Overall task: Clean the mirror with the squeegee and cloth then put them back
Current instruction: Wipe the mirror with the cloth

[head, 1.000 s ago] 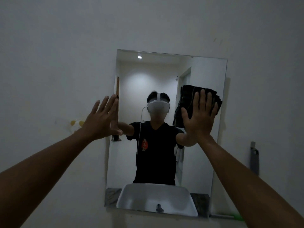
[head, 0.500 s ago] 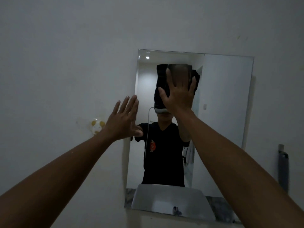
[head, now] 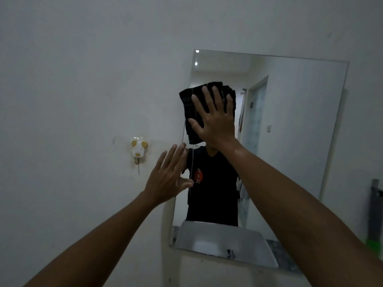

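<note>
Farthest left we see the pale bathroom wall (head: 72, 79), bare except for a small dog-shaped hook (head: 139, 149), white with tan ears, stuck to the wall well left of the mirror's edge. A thin metal prong hangs down from it.

Next comes our left hand (head: 167, 179), reaching up from the lower left. Its fingers are straight and spread, nothing held in them, and the fingertips lie over the left edge of the mirror; we cannot tell whether they actually touch the glass or the wall.

The mirror (head: 300, 121) is a frameless rectangle fixed to the wall, tilted in our view. Our right hand (head: 215, 123) is flat against its upper left part, fingers straight and fanned, pressing the dark cloth (head: 190, 108) onto the glass. The cloth is bunched and folded, showing above and to the left of the fingers, and it covers the reflected head. Below it the glass shows a black shirt with a small red mark on the chest, a white basin at the bottom edge, and a doorway further right.

At the far right edge, against the wall below the mirror's lower corner, stands a grey upright object (head: 375, 208) with something green at its foot; it is too dim and cropped for us to identify.
</note>
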